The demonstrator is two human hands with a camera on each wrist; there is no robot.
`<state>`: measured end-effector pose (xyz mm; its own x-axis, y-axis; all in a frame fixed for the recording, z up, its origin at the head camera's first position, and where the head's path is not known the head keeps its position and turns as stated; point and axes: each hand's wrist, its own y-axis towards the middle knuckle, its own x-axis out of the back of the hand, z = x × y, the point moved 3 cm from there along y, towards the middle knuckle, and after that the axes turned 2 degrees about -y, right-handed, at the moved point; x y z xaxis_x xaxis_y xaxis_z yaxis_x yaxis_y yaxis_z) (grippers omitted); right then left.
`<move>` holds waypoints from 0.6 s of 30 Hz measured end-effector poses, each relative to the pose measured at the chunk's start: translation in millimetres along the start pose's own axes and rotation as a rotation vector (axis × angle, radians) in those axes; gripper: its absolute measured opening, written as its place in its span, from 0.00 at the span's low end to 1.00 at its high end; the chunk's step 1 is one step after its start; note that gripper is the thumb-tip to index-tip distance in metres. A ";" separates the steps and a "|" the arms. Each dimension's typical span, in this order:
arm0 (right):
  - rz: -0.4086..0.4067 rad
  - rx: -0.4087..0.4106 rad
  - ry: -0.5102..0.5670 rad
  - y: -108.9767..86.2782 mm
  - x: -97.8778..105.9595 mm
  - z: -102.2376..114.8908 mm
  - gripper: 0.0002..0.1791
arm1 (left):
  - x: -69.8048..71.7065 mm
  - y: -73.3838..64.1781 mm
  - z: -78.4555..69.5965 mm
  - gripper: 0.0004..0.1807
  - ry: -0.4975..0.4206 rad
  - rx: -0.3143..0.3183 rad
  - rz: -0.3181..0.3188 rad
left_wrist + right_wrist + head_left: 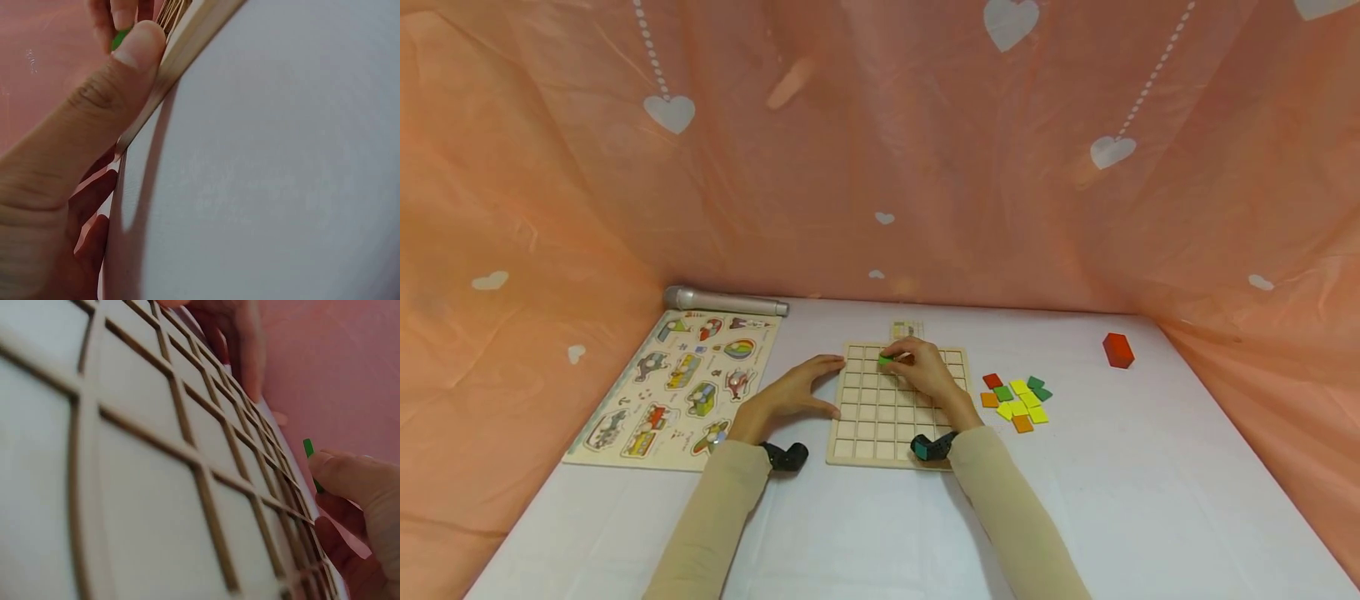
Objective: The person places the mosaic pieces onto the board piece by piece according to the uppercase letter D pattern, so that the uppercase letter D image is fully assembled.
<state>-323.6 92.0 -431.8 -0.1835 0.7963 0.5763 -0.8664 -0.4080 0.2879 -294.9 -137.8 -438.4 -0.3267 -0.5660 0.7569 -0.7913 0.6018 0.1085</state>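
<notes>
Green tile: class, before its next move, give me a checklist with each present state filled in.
1. Green tile pinched by the right hand: ok.
2. Left hand at the left edge of the grid board: ok.
3. Grid board lying flat: ok.
4. Green tile lined up with a square: cannot tell.
5. Loose tiles off the grid board, to its right: ok.
6. Card beyond the grid board readable: not ok, too small here.

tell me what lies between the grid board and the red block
In the head view, loose red, orange, yellow and green tiles lie between the grid board and the red block.
</notes>
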 end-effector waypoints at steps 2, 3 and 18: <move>-0.003 0.006 0.004 0.6 -5.7 6.7 0.10 | 0.2 -0.1 -1.3 0.48 0.001 0.004 0.003; -0.005 0.009 0.000 1.6 -8.7 7.1 0.09 | 0.2 -0.4 -1.4 0.48 -0.006 0.010 0.005; -0.060 0.007 -0.121 7.5 -28.0 3.2 0.05 | 0.5 0.6 -0.3 0.48 0.003 0.014 0.007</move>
<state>-323.5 65.2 -443.3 -0.0740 0.7600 0.6456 -0.8707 -0.3649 0.3298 -295.4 -137.5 -437.8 -0.3309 -0.5603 0.7593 -0.7961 0.5979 0.0942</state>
